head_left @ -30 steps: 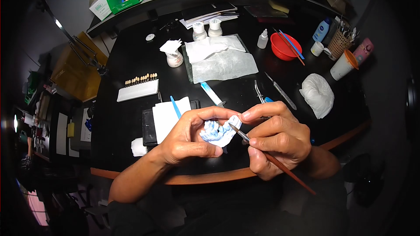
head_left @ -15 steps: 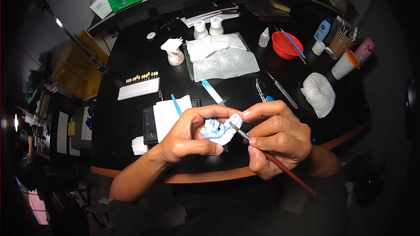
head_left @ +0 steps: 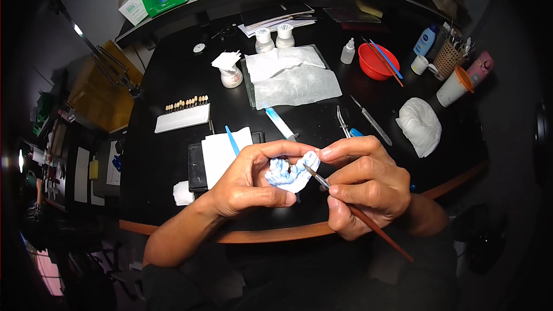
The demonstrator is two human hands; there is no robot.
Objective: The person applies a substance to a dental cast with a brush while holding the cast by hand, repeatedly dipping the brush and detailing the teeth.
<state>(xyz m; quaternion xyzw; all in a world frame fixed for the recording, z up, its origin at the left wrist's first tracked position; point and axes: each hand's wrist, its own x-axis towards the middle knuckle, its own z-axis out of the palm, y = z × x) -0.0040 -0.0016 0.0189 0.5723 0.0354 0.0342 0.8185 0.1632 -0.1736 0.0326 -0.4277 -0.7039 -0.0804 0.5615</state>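
Note:
A pale blue and white dental cast (head_left: 291, 179) sits in my left hand (head_left: 247, 181), gripped between the thumb below and the fingers above. My right hand (head_left: 368, 187) pinches a fine brush (head_left: 368, 220) with a reddish-brown handle and metal ferrule. The brush's dark tip touches, or nearly touches, the tooth area on the right side of the cast. My right index finger reaches to the cast's upper right edge, close to my left fingertips. Just beyond the hands lie a blue-filled syringe (head_left: 280, 124) and a metal instrument with a bent tip (head_left: 342, 120).
Left are a tooth shade guide (head_left: 183, 117) and white paper (head_left: 218, 155) on a dark block. Behind stand a sheet-covered plate (head_left: 296, 87), several small jars (head_left: 231, 77) and a red bowl (head_left: 368, 69) with brushes. Right are crumpled white tissue (head_left: 419, 126), a scalpel-like tool (head_left: 373, 121) and a cup (head_left: 452, 91).
The cast and both hands have shifted very slightly. The brush tip stays at the right side of the cast, and both grips are unchanged.

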